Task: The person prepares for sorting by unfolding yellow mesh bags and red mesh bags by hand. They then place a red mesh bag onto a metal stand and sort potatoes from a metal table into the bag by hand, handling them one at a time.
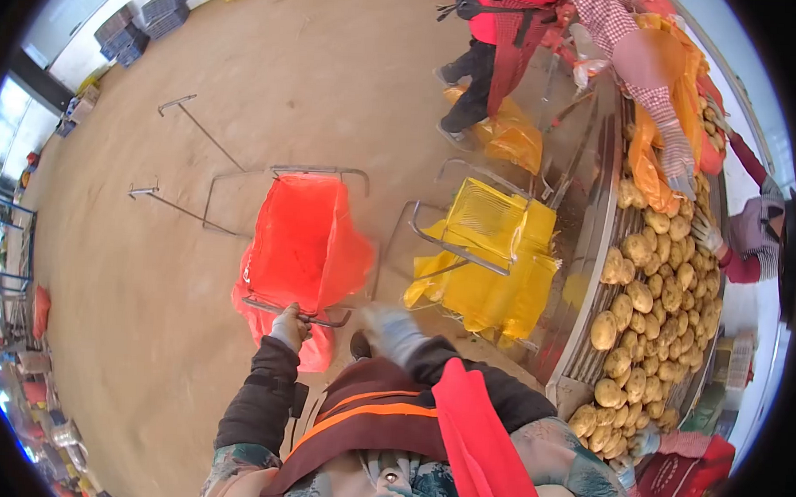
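My left hand [290, 326], in a pale glove, is closed around the near bar of a metal bag frame [319, 170]. Stretched over this frame hangs a red bag [308, 231], its mouth facing up and nothing visible inside. To the right of it, close in front of my body, is my right hand [396, 335]; motion smears its gloved fingers, so what they hold, if anything, cannot be made out. Beyond that hand a yellow mesh bag [495, 270] hangs on a second metal frame [463, 251].
Potatoes [649, 304] cover a slatted conveyor [580, 345] along the right. Co-workers' gloved hands [706, 232] reach over them. A person in dark trousers [470, 83] stands ahead beside an orange bag [512, 136]. A metal handle [209, 135] extends left from the red bag's frame; crates [166, 13] stand far left.
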Demonstrator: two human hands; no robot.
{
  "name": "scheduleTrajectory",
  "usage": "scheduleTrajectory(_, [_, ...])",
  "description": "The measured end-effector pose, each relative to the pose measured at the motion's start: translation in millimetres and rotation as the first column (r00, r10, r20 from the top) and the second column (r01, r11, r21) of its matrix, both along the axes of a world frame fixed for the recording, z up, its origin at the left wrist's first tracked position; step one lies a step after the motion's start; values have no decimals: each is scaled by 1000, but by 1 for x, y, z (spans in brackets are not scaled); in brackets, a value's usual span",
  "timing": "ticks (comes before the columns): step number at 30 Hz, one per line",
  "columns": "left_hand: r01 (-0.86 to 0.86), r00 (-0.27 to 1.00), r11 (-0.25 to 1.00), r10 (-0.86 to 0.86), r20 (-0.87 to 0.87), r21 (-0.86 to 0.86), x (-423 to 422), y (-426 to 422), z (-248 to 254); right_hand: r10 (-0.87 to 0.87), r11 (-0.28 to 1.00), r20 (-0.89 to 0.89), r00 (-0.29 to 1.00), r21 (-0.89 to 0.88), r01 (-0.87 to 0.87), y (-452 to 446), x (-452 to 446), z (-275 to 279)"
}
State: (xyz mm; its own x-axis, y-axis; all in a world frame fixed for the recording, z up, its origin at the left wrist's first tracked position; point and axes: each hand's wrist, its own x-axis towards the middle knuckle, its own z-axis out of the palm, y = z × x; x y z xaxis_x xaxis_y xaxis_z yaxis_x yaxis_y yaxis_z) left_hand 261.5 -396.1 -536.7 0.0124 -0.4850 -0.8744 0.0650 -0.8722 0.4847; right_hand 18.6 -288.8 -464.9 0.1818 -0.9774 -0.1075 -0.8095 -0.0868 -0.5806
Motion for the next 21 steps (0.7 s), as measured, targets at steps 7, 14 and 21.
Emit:
scheduleTrajectory(7, [82,994,997,-81,-67,1,19,-20,-10,-565,823,-399,722,-331,462,31,-126,6])
scheduleTrajectory(14, [117,992,993,-116,55,-11,4,-6,-1,-556,829,-473,684,-247,502,82,-107,3])
scheduleTrajectory(21, [327,933,944,-328,-150,-34,13,7,31,-740,658,-467,484,-354,665,153,-111,33])
